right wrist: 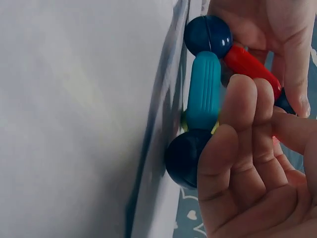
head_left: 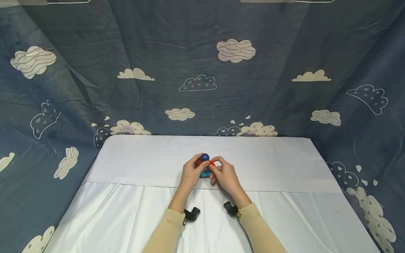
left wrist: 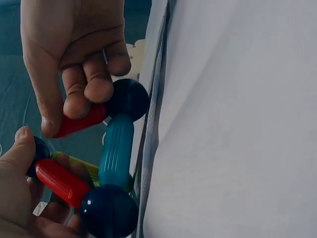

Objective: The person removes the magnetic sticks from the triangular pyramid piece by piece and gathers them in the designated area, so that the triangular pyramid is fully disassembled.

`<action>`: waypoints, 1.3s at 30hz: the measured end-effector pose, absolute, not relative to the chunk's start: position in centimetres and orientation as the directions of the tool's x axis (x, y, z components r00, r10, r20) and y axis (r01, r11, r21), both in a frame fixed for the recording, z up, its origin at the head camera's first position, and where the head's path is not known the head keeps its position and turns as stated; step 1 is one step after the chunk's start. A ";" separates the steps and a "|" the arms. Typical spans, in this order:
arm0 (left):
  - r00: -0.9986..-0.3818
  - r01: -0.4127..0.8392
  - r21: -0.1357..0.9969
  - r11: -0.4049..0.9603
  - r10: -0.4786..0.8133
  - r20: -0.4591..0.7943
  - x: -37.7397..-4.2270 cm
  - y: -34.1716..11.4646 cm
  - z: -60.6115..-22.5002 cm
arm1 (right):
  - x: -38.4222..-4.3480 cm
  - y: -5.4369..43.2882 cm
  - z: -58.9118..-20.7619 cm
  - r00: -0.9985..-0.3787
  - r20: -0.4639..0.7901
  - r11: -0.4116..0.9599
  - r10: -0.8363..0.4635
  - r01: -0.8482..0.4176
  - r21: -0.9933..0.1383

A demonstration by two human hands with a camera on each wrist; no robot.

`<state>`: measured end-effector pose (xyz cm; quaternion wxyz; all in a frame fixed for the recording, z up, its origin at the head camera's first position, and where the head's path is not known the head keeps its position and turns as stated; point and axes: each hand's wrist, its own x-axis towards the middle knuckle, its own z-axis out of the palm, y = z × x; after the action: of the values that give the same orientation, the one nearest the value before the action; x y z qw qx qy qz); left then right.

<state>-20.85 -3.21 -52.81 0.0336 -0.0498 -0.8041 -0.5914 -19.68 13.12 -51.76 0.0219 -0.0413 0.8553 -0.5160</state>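
Observation:
A figure of ribbed magnetic sticks and dark blue balls is held between both hands. Its top ball (head_left: 205,157) sits between the fingers of my left hand (head_left: 190,174), whose thumb presses it in the left wrist view. One red stick (left wrist: 62,182) runs from that ball to a lower ball (left wrist: 109,210). My right hand (head_left: 226,175) pinches a second red stick (left wrist: 84,121) near another ball (left wrist: 130,99). A teal stick (right wrist: 204,89) joins the two lower balls. Behind it a yellow-green stick (left wrist: 84,166) is partly hidden by fingers.
A white cloth-covered table (head_left: 133,158) lies below the hands, with a crosswise seam. Dark blue curtains (head_left: 177,59) with printed clouds hang behind and at both sides. A black wrist camera (head_left: 192,214) is strapped to the left wrist, another (head_left: 231,208) to the right.

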 end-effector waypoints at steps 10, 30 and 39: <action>-0.990 0.137 0.946 0.293 0.003 0.142 -20.9 -3.6 -52.3 | -19.9 13.9 -51.0 -0.997 -0.006 0.514 -0.072 -0.032 -0.857; -0.971 0.090 0.919 0.384 -0.171 0.166 -21.9 -7.1 -52.4 | -19.7 18.3 -48.0 -0.991 -0.085 0.781 -0.102 -0.027 -0.624; -0.969 0.041 0.898 0.438 -0.201 0.142 -22.1 -8.3 -53.0 | -19.4 19.4 -48.1 -0.974 -0.158 0.806 -0.162 -0.038 -0.591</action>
<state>-22.09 -8.28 -52.96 0.1142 0.0476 -0.8401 -0.5281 -19.42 19.44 -48.06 0.1008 -0.0528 0.9448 -0.3072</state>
